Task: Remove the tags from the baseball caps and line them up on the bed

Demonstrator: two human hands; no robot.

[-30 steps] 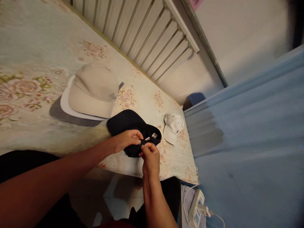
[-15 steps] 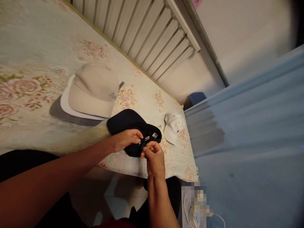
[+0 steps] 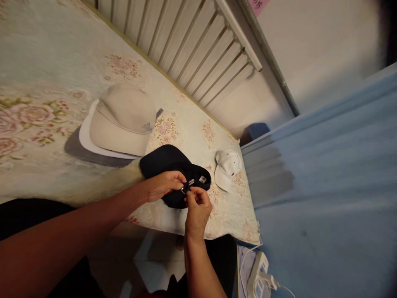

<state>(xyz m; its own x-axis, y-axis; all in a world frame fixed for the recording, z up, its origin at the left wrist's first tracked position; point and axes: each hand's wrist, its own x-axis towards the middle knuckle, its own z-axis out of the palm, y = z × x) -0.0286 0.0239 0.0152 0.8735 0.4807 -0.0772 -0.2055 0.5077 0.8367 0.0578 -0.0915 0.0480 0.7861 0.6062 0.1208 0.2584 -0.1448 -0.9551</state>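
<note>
A dark navy cap (image 3: 167, 162) lies on the floral bed cover (image 3: 46, 74) near its front edge. My left hand (image 3: 163, 186) pinches the cap's rear strap with its small metal buckle (image 3: 190, 182). My right hand (image 3: 197, 207) comes up from below, its fingertips pinched on the same strap just under the buckle. Both hands are closed on the strap and nearly touch each other.
A beige cap (image 3: 124, 120) rests on a stack of other caps to the left. A small white cap (image 3: 228, 165) lies to the right near the bed's corner. White bed rails (image 3: 198, 49) run behind. A blue curtain (image 3: 325, 186) hangs right. A power strip (image 3: 259, 273) lies below.
My right hand has shifted slightly up and left along the strap, closer to the buckle. The left hand and the cap stay where they were.
</note>
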